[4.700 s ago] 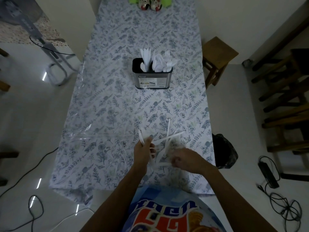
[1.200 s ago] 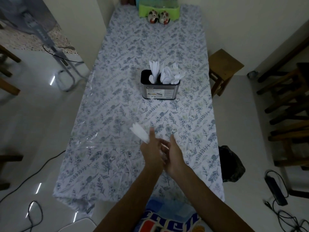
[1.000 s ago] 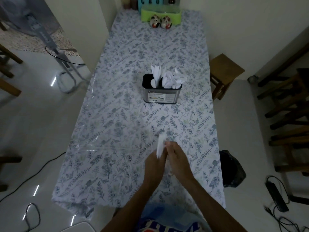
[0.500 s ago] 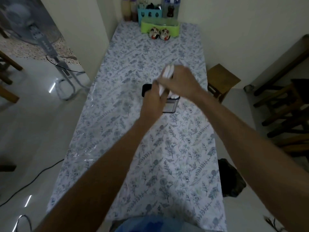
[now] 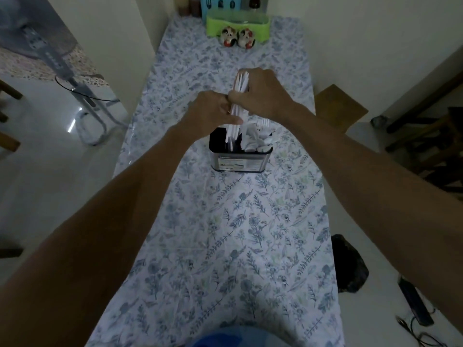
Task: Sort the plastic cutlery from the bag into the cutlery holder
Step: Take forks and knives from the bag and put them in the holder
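Both the left hand (image 5: 213, 113) and right hand (image 5: 260, 96) clamp a bundle of white knives (image 5: 238, 106) over the cutlery holder (image 5: 240, 161), seemingly its left compartment, so uneven release could scatter pieces onto the table (image 5: 250, 234).

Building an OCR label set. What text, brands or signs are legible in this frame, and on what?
Nothing can be read for certain.
Label on the front of the cutlery holder: a small brand word and printed lines, too small and blurred to read.
Teal box at the far end of the table: dark cutlery-shaped icons, no letters made out.
Print on the blue shirt at the bottom edge: not legible.
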The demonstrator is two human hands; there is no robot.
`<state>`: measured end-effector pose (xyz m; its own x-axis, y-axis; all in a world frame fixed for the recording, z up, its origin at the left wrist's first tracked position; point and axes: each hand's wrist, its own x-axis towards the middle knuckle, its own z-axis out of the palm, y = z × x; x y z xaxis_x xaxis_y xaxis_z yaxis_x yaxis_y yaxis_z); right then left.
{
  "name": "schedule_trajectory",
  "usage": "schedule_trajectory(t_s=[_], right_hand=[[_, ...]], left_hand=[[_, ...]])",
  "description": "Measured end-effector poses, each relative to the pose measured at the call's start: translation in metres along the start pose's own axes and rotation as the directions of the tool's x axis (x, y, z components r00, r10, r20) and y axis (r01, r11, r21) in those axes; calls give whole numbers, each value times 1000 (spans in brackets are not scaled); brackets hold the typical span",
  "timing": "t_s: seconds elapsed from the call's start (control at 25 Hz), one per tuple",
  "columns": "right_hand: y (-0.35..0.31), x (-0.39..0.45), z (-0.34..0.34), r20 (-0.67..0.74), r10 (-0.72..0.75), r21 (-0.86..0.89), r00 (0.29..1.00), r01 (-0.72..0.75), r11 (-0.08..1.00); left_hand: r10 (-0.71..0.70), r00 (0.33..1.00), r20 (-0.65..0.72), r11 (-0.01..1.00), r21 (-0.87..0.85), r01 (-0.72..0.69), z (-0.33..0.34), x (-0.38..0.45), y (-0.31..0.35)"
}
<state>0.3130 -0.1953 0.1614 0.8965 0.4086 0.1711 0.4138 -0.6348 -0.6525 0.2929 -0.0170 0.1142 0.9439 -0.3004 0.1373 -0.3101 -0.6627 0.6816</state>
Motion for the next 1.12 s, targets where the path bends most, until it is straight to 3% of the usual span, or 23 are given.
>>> schedule_trajectory(t_s=[0.24, 0.48, 0.6, 0.68, 0.76, 0.92, 0.96, 1.04, 1.12], right_hand=[[20, 13, 21, 65, 9, 9, 998, -9, 1000], [26, 14, 33, 87, 11, 19, 996, -12, 1000], [25, 2, 39, 56, 101, -139, 993, -92, 986], [22, -4, 37, -21, 106, -309, 994, -108, 945], [14, -10, 32, -144, -4, -358, 990, -48, 932], [-17, -45, 45, -440, -259, -303, 860, 129, 944], [-26, -63, 59, -441, -288, -267, 850, 182, 946], [-38, -105, 101, -336, -260, -180, 905, 209, 961], [-39, -144, 154, -98, 11, -72, 995, -19, 997]], left_hand=[[-106, 994, -19, 990, -95, 104, 18, 2, -20], [-171, 985, 24, 985, -29, 171, 23, -5, -16], [-267, 963, -34, 960, -95, 263, 32, -20, -17], [-200, 965, -172, 979, -4, 202, 31, -24, -18], [-117, 966, -230, 980, 132, 150, 21, -31, -15], [-110, 959, -263, 970, 180, 161, 6, -67, -26], [-148, 954, -260, 957, 205, 205, 8, -83, -37], [-288, 931, -222, 905, 255, 341, 12, -126, -62], [-485, 855, -184, 818, 249, 518, 16, -176, -89]])
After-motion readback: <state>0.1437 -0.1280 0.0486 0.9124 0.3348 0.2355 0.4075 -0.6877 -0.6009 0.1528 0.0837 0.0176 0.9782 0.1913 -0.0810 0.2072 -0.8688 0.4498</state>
